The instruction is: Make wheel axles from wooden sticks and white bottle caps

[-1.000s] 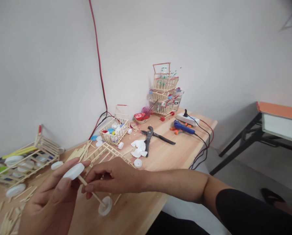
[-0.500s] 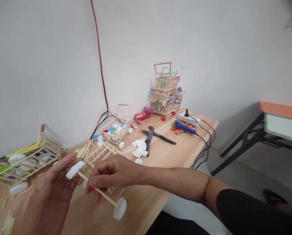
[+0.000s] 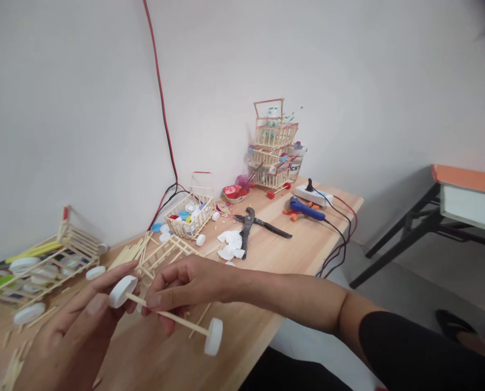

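A thin wooden stick point(image 3: 179, 319) has a white bottle cap on each end, like an axle with two wheels. My right hand point(image 3: 181, 288) pinches the stick between thumb and fingers near its middle. At the left end, my left hand point(image 3: 83, 315) has its thumb and fingers about the nearer white cap point(image 3: 122, 291); part of the grip is hidden behind it. The other white cap point(image 3: 214, 336) hangs free over the table at lower right. Behind my right hand lies a small wooden stick frame point(image 3: 167, 255), partly covered.
Cap-filled stick carts stand at the left point(image 3: 80, 252) and by the wall point(image 3: 191, 217). Farther back are stacked carts point(image 3: 273, 146) and a red paint dish point(image 3: 234, 193). Black pliers point(image 3: 248, 225), crumpled tissue point(image 3: 230, 245), a blue glue gun point(image 3: 305, 209) and a power strip point(image 3: 313, 195) lie rightward.
The stick has turned so its far cap moved right and slightly up. My left thumb and fingers have come in closer around the near cap. My right hand keeps its pinch.
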The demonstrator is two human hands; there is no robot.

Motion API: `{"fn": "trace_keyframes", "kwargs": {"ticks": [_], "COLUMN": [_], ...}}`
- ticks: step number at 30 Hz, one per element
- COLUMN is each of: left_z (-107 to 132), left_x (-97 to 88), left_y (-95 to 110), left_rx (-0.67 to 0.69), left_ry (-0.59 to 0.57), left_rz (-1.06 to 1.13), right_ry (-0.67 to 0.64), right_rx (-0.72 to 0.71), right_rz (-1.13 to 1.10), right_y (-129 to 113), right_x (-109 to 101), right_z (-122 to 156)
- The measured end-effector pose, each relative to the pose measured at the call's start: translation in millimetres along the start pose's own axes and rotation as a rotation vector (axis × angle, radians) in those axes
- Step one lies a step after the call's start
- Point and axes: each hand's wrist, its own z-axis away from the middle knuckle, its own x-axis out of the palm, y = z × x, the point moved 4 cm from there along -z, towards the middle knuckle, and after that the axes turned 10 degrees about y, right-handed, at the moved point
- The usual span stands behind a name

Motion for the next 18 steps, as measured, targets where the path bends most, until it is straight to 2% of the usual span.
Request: {"fn": "trace_keyframes", "kwargs": {"ticks": [4, 9, 14, 18], "left_z": [0, 1, 1, 3], "left_x": [-6.6, -1.6, -0.2, 3.4], "left_y": [-6, -4, -3, -1], "left_rx": [0.013, 0.072, -0.026, -0.031], "left_ry": [0.05, 0.045, 0.038, 0.007], "left_rz": [-0.051, -0.027, 0.012, 0.045], "right_ry": [0.01, 0.005, -0.094, -0.133], "right_rx": [-0.021, -0.047, -0.147, -0.238], "right_rz": [-0.043, -0.052, -0.148, -0.203], "right_y": [4, 1, -7, -5], "right_x": [-4, -7, -5, -5], "right_z": [-2, -2, 3, 0]}}
